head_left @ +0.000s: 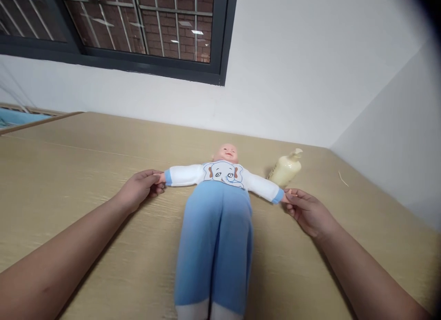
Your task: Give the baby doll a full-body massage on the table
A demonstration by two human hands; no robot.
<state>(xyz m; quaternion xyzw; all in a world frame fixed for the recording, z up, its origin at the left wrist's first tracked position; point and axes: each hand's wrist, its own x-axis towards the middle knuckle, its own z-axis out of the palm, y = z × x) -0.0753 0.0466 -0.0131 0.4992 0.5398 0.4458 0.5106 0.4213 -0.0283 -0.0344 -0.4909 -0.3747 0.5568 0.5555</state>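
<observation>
A baby doll (220, 210) lies on its back on the wooden surface, its head away from me and its legs toward me. It wears blue trousers and a white top with an elephant face on the chest and blue cuffs. My left hand (144, 188) pinches the doll's hand at the left end of its outstretched arm. On the other side, my right hand (308, 210) grips the doll's other hand between thumb and fingers. Both doll arms are spread out sideways. Close behind the right-hand doll arm is a cream pump bottle (285, 170).
The wooden surface (103, 145) reaches back to a white wall (292, 72) with a dark-framed barred window (144, 21) above. A thin pale strip (342, 179) lies at the right. Something light blue (24, 116) shows beyond the left edge.
</observation>
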